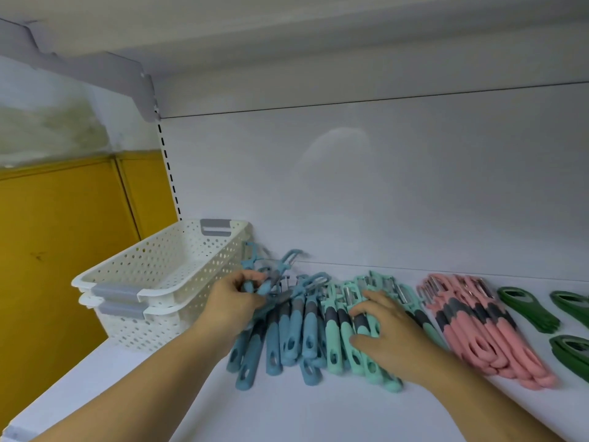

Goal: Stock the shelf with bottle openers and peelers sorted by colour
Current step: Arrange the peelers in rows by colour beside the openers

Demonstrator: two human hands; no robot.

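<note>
You face the white metal shelf with two stacked white perforated plastic baskets at its left end. Rows of blue, mint and pink peelers and dark green bottle openers lie sorted. Your left hand grips a bunch of blue peelers; your right hand presses flat on the mint row. Next, likely lay that bunch square into the blue row.

We see blue peelers, mint peelers, pink peelers, dark green bottle openers, white perforated baskets with grey handles.
</note>
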